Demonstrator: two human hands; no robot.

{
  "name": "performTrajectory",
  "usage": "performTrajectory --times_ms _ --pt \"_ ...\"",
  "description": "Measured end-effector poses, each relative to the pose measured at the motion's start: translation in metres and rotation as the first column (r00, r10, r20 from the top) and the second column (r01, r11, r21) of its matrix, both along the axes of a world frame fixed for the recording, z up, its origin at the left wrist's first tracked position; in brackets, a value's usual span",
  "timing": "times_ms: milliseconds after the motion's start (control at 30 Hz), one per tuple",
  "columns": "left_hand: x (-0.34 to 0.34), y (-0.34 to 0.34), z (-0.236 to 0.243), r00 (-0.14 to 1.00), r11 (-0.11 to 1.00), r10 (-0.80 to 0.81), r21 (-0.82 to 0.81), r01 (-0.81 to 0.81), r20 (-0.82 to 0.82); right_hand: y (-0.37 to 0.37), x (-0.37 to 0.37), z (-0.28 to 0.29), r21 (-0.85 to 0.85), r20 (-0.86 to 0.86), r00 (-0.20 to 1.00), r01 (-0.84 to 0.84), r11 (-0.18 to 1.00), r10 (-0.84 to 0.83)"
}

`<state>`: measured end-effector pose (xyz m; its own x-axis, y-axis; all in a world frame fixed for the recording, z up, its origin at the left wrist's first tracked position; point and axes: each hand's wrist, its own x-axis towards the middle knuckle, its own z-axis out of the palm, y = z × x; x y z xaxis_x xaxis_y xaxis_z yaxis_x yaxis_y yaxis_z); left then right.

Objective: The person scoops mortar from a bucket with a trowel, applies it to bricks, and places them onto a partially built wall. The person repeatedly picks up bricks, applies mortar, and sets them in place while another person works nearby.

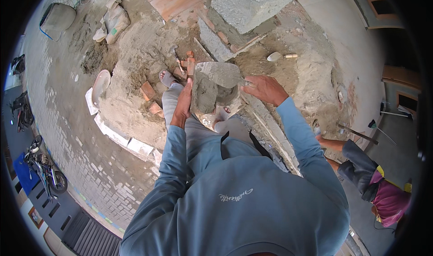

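Observation:
My left hand [182,103] is closed along the side of an orange brick [191,68], whose edge shows above my fingers. Grey wet mortar [204,93] lies in a thick mass just to the right of that hand; what bears it is partly hidden. My right hand [266,89] is closed round the handle end of a trowel. Mortar coats the broad, rounded trowel blade [219,74], which reaches left over the mortar toward the brick. My fingers cover most of the handle.
Broken bricks [147,91] lie on sandy ground by my sandalled feet. Another trowel [276,56] rests on dirt at right. White edging blocks [112,132] curve at left, near a sack [116,22]. Another person [379,184] works at the right. A motorcycle [45,170] stands far left.

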<state>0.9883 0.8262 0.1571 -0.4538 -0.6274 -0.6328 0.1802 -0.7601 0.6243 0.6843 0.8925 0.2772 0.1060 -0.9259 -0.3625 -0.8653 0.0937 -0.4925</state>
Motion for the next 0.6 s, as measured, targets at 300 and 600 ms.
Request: performTrajectory --times_ms 300,600 --pt "-0.003 0.013 -0.011 0.968 0.988 0.149 0.068 -0.138 -0.200 0.067 -0.025 -0.081 0.345 0.001 0.928 0.349 0.871 -0.372" --pt "-0.097 -0.058 -0.047 0.911 0.916 0.346 -0.127 -0.380 -0.225 0.147 -0.013 -0.138 0.415 0.010 0.822 0.515 0.750 -0.570"
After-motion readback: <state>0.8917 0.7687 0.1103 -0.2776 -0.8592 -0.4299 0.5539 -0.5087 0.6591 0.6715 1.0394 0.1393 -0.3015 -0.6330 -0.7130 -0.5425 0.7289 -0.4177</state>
